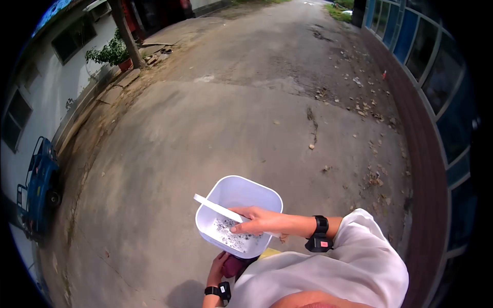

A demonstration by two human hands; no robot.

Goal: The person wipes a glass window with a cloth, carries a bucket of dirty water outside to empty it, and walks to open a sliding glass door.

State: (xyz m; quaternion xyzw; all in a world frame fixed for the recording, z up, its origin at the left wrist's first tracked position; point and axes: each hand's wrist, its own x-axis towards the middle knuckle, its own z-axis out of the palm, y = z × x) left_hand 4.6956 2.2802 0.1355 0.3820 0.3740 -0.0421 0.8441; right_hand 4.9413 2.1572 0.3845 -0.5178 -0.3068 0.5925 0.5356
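Observation:
A white, square-cornered bucket (239,189) is held out in front of my body, with dark specks scattered over its inner bottom. Across its opening runs a white strip-like handle (213,206), and my right hand (257,220) is closed around its right end, thumb over the bucket. Below the bucket's lower edge, my left hand (221,262) has its fingers curled on a maroon item (234,266), which is partly hidden by the bucket. A black band with a small device is on each wrist.
A paved lane (179,133) stretches ahead. Dry leaves (364,108) lie along its right side, beside a building with blue-framed windows (436,72). To the left are a blue vehicle (41,179), a white wall and a potted plant (115,51) by a post.

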